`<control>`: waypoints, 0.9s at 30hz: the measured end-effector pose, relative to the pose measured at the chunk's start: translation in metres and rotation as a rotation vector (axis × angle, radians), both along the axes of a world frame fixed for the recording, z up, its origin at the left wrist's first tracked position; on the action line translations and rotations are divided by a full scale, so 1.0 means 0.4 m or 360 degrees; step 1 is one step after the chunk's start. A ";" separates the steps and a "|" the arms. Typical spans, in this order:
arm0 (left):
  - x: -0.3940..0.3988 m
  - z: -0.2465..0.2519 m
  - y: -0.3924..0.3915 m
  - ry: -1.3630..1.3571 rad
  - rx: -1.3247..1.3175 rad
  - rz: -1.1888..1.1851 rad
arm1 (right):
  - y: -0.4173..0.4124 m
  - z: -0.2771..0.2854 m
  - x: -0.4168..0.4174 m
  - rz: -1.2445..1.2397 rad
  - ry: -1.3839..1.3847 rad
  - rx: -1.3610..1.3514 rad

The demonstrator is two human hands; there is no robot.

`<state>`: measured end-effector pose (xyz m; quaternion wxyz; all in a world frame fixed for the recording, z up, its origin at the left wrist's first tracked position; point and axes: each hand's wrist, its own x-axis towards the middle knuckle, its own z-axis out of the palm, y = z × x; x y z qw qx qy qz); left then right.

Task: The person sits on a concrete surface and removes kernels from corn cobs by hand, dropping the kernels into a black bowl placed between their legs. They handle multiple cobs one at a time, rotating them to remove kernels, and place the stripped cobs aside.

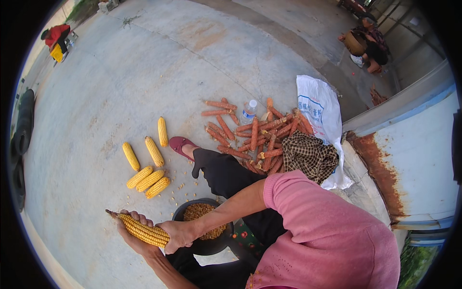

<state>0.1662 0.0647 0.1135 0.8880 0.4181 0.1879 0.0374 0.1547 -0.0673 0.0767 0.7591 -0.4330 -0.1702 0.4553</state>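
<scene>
An ear of yellow corn (144,231) lies slantwise between my two hands, its kernels in full rows and a dry stalk at the far tip. My left hand (131,236) wraps it from below, fingers showing over the far side. At its near end my right hand (177,233) grips it, the thumb side pressed on the kernels. Below my right forearm stands a dark bucket (207,248) partly filled with loose corn kernels (197,210); the forearm hides part of it. Several whole ears (149,180) rest on the concrete beyond my hands.
Stripped red cobs (254,133) are heaped beside my foot, around a plastic water bottle (249,112). A checked cloth (308,157) lies on a white woven sack (321,104). Loose kernels dot the concrete floor (108,90). Two people (57,39) sit farther off, one holding a basket (355,43).
</scene>
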 end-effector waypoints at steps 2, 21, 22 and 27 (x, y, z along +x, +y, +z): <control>0.000 0.000 0.004 -0.0069 -0.0044 -0.0047 | -0.001 -0.005 -0.001 -0.0037 -0.0026 0.0065; -0.006 0.014 0.004 -0.0153 0.0018 -0.0129 | -0.004 -0.001 0.004 0.0081 0.0069 0.0117; -0.007 0.015 0.003 -0.0148 0.0015 -0.0136 | -0.006 0.007 -0.001 0.0017 0.0110 0.0124; -0.009 0.023 -0.016 -0.0088 0.0065 -0.0152 | -0.014 0.033 0.004 0.0035 0.0206 -0.0057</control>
